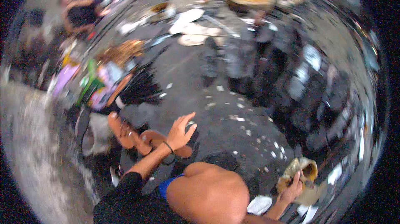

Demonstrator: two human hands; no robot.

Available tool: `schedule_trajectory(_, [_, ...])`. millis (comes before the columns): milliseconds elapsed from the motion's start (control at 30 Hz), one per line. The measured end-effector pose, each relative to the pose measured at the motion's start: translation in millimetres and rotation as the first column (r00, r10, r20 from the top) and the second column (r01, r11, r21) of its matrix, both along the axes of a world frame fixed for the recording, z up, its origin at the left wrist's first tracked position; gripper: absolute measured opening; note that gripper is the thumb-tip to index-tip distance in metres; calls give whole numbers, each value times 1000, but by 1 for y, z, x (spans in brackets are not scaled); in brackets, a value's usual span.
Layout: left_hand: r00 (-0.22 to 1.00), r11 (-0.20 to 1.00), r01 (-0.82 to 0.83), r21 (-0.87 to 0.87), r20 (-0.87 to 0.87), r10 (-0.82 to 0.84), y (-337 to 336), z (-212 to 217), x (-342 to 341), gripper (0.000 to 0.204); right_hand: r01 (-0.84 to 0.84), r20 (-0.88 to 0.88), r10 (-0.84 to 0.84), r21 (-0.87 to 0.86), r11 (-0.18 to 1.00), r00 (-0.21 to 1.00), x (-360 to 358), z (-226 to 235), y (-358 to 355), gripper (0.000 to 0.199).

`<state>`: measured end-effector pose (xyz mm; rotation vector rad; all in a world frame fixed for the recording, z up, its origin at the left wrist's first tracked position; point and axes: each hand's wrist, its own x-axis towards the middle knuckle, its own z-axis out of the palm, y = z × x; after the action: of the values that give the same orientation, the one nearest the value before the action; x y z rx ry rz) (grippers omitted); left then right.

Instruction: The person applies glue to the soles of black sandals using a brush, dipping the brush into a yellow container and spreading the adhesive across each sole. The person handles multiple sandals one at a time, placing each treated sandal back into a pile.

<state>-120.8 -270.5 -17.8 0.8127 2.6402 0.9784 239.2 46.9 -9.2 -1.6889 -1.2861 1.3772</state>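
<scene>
While your left hand (180, 131) hung over the dark floor (216, 99) with fingers spread, touching nothing, your right hand (293, 190) gripped a worn tan shoe (301, 173) at your lower right, beside your bent knee (208, 190). Pale scraps (239, 118) lay scattered between.

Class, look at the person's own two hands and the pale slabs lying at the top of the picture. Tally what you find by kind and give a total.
Hands: 2, left hand with fingers spread, right hand gripping a tan shoe piece
Tan shoe pieces held: 1
Pale sole-shaped slabs: 3
Total: 6
</scene>
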Motion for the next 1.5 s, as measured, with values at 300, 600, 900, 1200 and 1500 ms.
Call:
schedule_trajectory(300, [772, 812, -498, -305, -583, 254, -187, 19, -188, 55, -610, 523, 412, 288, 738, 746, -29, 62, 41, 44])
schedule_trajectory(600, [636, 545, -771, -330, -421, 646, -297, -25, -308, 74, -508, 795, 254, 78, 858, 551, 31, 89, 55, 44])
schedule_trajectory(900, [955, 962, -220, -164, -239, 177, -120, 87, -223, 19, -365, 609, 102, 326, 872, 787, 90, -35, 44, 42])
schedule_trajectory(1200, [677, 697, 717, -6, 244, -695, 110, 11, 39, 49, -406, 841, 305, -114, 907, 446, 79, 70, -7, 35])
schedule_trajectory(1500, [375, 337, 911, -238, 142, -916, 211, -37, 61, 83, -341, 28, 353, -191, 920, 935, 65, 90, -23, 25])
